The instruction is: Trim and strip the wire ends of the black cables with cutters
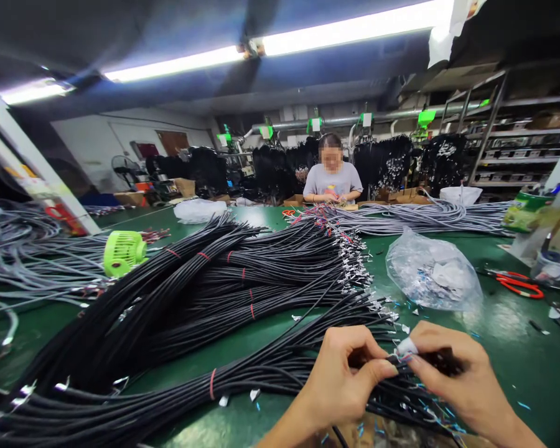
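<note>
My left hand pinches a black cable close to its stripped end, thumb against forefinger. Thin coloured wires come out of that end, and the fingertips of my right hand are closed on them. A white wrap covers a fingertip of the right hand. Under and beside both hands lies a bundle of black cables, tied with a red band. Some loose wire ends show below the right hand. My other right fingers are curled and partly in shadow.
More black cable bundles cover the green table. Beyond the hands sit a clear bag of scraps and red-handled scissors. A green fan and grey cables lie farther off. A person sits opposite.
</note>
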Available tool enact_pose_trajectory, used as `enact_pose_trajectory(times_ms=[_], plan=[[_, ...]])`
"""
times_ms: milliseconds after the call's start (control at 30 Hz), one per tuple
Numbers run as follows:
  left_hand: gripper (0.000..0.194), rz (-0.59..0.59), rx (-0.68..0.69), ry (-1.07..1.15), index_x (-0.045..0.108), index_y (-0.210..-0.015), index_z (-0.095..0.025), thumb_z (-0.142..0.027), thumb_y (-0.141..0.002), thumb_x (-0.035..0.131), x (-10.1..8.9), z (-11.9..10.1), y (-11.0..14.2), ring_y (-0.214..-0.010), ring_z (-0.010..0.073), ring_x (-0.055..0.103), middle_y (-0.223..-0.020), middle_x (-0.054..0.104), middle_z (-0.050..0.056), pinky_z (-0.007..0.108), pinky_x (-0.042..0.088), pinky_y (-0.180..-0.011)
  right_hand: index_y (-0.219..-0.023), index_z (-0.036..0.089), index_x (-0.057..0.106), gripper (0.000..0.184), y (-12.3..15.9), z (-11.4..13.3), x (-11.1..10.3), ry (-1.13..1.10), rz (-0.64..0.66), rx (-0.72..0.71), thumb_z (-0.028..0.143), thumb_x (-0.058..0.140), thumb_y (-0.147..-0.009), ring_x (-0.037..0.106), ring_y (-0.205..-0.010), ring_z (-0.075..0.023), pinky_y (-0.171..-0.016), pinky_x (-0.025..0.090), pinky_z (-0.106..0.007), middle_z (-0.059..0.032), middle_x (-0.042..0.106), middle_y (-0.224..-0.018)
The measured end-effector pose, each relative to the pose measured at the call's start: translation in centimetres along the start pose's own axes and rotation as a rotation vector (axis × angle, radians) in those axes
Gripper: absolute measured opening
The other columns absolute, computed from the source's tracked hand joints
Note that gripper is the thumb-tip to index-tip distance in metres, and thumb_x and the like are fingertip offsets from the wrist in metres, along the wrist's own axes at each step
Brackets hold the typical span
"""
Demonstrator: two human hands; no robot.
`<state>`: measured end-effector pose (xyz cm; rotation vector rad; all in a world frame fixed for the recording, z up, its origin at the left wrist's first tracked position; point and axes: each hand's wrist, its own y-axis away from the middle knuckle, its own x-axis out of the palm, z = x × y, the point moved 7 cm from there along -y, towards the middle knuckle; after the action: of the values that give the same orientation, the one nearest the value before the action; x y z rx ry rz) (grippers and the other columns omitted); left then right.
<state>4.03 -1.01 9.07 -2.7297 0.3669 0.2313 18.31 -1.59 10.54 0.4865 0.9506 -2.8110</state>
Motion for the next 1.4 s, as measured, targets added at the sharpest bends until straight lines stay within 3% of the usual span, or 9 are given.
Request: enact_pose_trajectory(times_ms=[133, 233, 533, 733, 867, 1033, 1167, 1333, 1400], plan=[[0.020, -0.033, 0.343, -0.191, 0.055, -0.057, -0.014, -0.015, -0.074, 0.065, -0.1, -1.8, 0.6, -0.052, 0.0104, 0.044, -0.055, 0.052, 0.000, 0.022, 0.031, -0.049, -0.065, 0.016, 0.057, 0.038, 1.7, -4.4, 2.3, -0.494, 0.064, 0.623, 0.050, 0.074, -0.063, 0.022, -0.038, -0.0030, -0.036, 0.017, -0.017, 0.0099, 0.033, -0.045], [0.020, -0.073, 0.539, -0.350, 0.057, -0.060, -0.014, -0.008, -0.079, 0.058, 0.1, -2.5, 1.1, -0.050, 0.0100, 0.043, -0.054, 0.052, 0.001, 0.023, 0.031, -0.048, -0.065, 0.017, 0.049, 0.047, 2.3, -4.9, 3.1, -0.574, 0.097, 0.706, 0.059, 0.069, -0.066, 0.017, -0.038, -0.0013, -0.038, 0.013, -0.017, 0.0101, 0.036, -0.045], [0.018, -0.264, 0.591, -0.523, 0.055, -0.066, -0.016, -0.006, -0.080, 0.054, 0.3, -2.6, 1.8, -0.049, 0.0104, 0.044, -0.055, 0.050, 0.000, 0.023, 0.031, -0.048, -0.059, 0.019, 0.052, 0.040, 1.7, -2.7, 1.5, -0.039, -0.035, 0.290, 0.052, 0.057, -0.080, 0.036, -0.049, -0.0091, -0.045, 0.031, -0.021, 0.0052, 0.038, -0.052], [0.017, -0.256, 0.620, -0.572, 0.055, -0.067, -0.017, -0.007, -0.081, 0.054, 0.5, -2.8, 2.0, -0.049, 0.0106, 0.046, -0.054, 0.052, -0.001, 0.024, 0.030, -0.048, -0.087, 0.022, 0.063, 0.005, 1.2, -0.6, -0.6, 0.136, -0.097, -0.017, 0.023, 0.060, -0.084, 0.060, -0.067, -0.0140, -0.058, 0.049, -0.021, -0.0019, 0.062, -0.077], [0.016, -0.254, 0.594, -0.614, 0.055, -0.068, -0.017, -0.006, -0.080, 0.054, 0.7, -2.8, 1.9, -0.049, 0.0107, 0.046, -0.056, 0.052, 0.000, 0.024, 0.028, -0.048, -0.100, 0.024, 0.063, 0.027, 2.5, 0.3, -0.4, 0.306, -0.030, -0.282, 0.006, 0.059, -0.080, 0.063, -0.071, -0.0151, -0.060, 0.050, -0.023, -0.0037, 0.065, -0.084], [0.017, -0.259, 0.641, -0.652, 0.055, -0.069, -0.016, -0.005, -0.081, 0.053, 1.0, -2.7, 2.2, -0.048, 0.0103, 0.044, -0.054, 0.049, -0.001, 0.024, 0.029, -0.048, -0.106, 0.025, 0.060, 0.029, 2.4, -0.2, -1.3, 0.365, -0.161, -0.208, 0.014, 0.064, -0.079, 0.065, -0.069, -0.0148, -0.060, 0.051, -0.021, -0.0021, 0.067, -0.086], [0.019, -0.187, 0.643, -0.689, 0.055, -0.067, -0.016, -0.006, -0.083, 0.051, 1.5, -2.5, 2.0, -0.047, 0.0101, 0.042, -0.054, 0.047, -0.001, 0.024, 0.028, -0.047, -0.088, 0.023, 0.061, 0.012, 1.0, 0.1, -0.7, 0.333, 0.020, -0.142, 0.014, 0.060, -0.081, 0.065, -0.068, -0.0137, -0.060, 0.052, -0.020, -0.0005, 0.066, -0.080], [0.018, -0.115, 0.543, -0.678, 0.056, -0.069, -0.016, -0.006, -0.083, 0.051, 1.8, -2.0, 1.7, -0.050, 0.0110, 0.049, -0.059, 0.051, 0.000, 0.024, 0.030, -0.048, -0.099, 0.020, 0.057, 0.039, 2.0, 2.1, -0.7, 0.496, -0.030, -0.432, -0.004, 0.043, -0.072, 0.067, -0.078, -0.0181, -0.062, 0.050, -0.025, -0.0087, 0.068, -0.093], [0.017, -0.107, 0.543, -0.644, 0.056, -0.072, -0.017, -0.005, -0.084, 0.050, 1.9, -1.8, 1.8, -0.053, 0.0115, 0.051, -0.061, 0.051, 0.000, 0.023, 0.033, -0.048, -0.092, 0.019, 0.057, 0.038, 2.4, 1.8, -0.2, 0.535, -0.005, -0.426, -0.004, 0.040, -0.067, 0.066, -0.070, -0.0174, -0.055, 0.047, -0.024, -0.0071, 0.067, -0.084]])
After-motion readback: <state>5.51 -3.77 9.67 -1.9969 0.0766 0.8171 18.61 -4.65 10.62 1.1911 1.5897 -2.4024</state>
